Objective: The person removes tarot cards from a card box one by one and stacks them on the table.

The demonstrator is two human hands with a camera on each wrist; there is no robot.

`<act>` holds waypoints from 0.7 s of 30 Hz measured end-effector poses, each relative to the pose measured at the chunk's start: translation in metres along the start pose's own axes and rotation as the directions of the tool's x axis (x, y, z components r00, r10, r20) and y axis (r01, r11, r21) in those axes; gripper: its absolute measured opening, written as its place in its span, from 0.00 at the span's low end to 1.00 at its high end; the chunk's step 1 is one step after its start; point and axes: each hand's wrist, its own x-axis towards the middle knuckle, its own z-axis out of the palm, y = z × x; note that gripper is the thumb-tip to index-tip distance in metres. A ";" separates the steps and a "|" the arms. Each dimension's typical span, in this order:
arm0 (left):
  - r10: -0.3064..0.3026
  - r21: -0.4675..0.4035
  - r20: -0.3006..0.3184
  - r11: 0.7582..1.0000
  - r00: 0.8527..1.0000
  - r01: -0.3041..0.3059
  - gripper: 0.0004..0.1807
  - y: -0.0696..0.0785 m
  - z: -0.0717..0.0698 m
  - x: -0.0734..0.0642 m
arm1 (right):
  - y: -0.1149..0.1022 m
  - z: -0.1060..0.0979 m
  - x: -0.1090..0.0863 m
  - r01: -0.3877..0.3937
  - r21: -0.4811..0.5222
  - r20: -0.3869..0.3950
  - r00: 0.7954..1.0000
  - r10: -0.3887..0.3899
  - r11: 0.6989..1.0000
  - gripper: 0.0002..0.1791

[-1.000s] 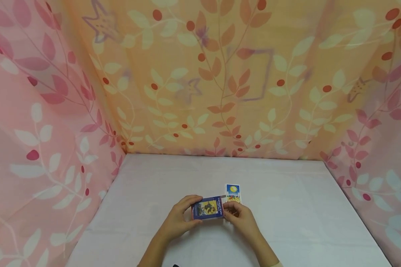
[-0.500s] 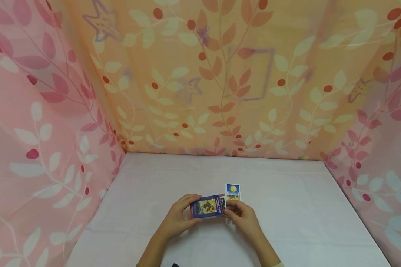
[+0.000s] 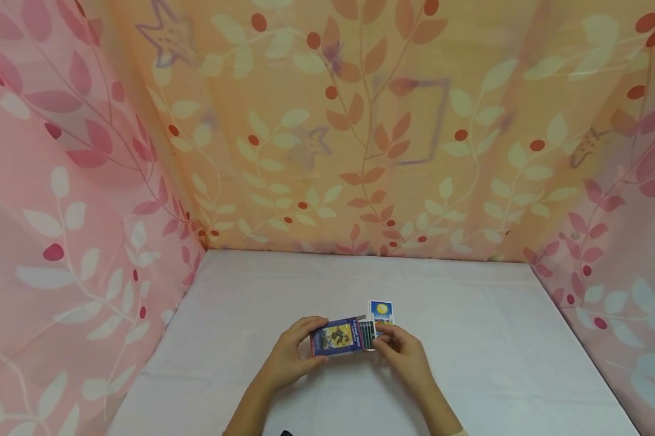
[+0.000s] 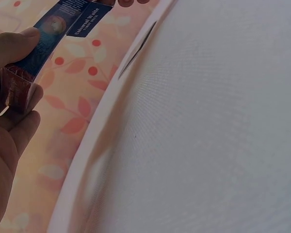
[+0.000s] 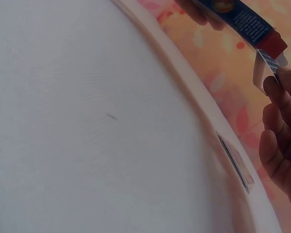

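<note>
My left hand (image 3: 292, 352) grips a blue tarot card box (image 3: 333, 338) by its left end, thumb along the near side and fingers along the far side. The box is held above the table with its open end to the right. Out of that end sticks a tarot card (image 3: 368, 335) with a dark, striped picture. My right hand (image 3: 406, 354) pinches the card's outer edge between thumb and fingers. In the right wrist view the card (image 5: 267, 62) shows between the box's red end and the right fingertips.
A small stack of tarot cards (image 3: 381, 311), a yellow sun on top, lies on the white-covered table (image 3: 469, 315) just behind my right hand. Floral cloth walls (image 3: 284, 181) stand at the back and both sides. A small dark object (image 3: 286, 433) shows at the bottom edge.
The right hand has moved a little to the right, drawing the card partway out of the box. The left hand and the box have hardly moved.
</note>
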 end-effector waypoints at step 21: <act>0.030 0.028 -0.046 0.999 0.998 -0.029 0.42 -0.004 -0.003 0.001 | 0.001 -0.014 0.005 0.020 0.043 -0.068 0.998 -0.017 0.999 0.15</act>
